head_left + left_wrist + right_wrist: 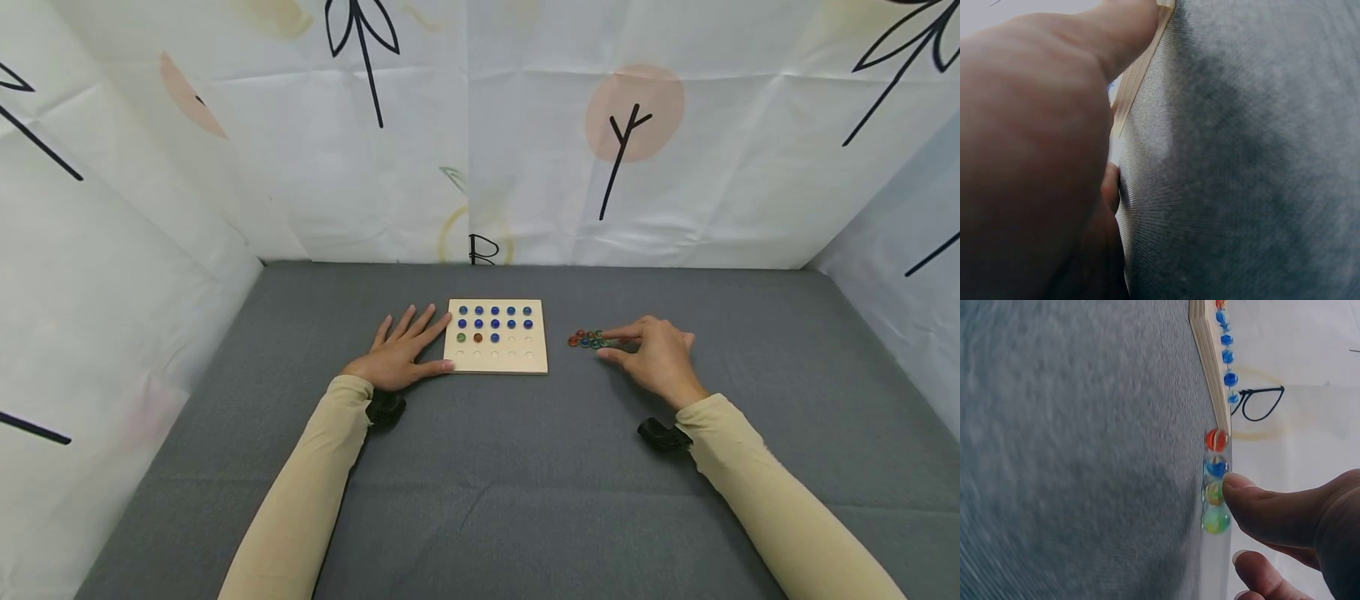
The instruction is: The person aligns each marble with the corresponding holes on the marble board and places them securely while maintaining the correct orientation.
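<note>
A pale wooden board [498,362] with rows of round hollows lies flat on the cloth. Blue marbles [495,324] fill its two far rows; the third row holds a green marble [461,337], a red marble [477,337] and one blue. My left hand [397,354] lies spread at the board's left side, its thumb and a finger touching the edge. My right hand [656,358] is at a cluster of marbles [585,340], thumb and forefinger apart on either side of its right end. Those marbles seem to sit in a clear holder [1205,506]. No pinched marble is visible.
Grey cloth [480,483] covers the table. White printed fabric [540,167] stands as a wall behind and at both sides. Dark wrist devices [663,435] sit under both forearms. A strip of cloth separates the board from the loose marbles.
</note>
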Demonstrator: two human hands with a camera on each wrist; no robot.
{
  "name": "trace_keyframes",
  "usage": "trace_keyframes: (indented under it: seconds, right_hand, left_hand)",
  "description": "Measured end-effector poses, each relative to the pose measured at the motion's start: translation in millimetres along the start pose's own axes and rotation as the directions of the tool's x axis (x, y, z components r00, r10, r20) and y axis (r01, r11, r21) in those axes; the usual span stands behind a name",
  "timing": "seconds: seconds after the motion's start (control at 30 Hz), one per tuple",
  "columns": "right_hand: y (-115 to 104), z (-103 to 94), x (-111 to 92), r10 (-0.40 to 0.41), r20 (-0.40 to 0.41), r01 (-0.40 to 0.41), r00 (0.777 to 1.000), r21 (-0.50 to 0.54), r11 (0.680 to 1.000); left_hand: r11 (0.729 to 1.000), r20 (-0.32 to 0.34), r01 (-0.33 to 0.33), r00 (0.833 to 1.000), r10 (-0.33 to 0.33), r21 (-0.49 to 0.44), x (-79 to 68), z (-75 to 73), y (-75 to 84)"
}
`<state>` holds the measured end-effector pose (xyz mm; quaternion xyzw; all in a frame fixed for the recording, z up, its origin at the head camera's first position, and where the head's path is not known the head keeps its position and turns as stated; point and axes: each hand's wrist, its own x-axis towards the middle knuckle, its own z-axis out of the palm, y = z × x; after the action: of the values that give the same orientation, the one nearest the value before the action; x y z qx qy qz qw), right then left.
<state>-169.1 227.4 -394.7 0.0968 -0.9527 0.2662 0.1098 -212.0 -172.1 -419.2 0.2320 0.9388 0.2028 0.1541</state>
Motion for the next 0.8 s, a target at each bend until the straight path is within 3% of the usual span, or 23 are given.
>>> trace_keyframes:
  seconds: [0.8]
  right_hand:
    - [13.4,-0.1,7.5,0.066,0.074,-0.068,0.995,0.018,0.998]
  left_hand:
    - [1.0,-0.005,-0.003,1.0,0.003,-0.004,4.0,4.3,-6.6]
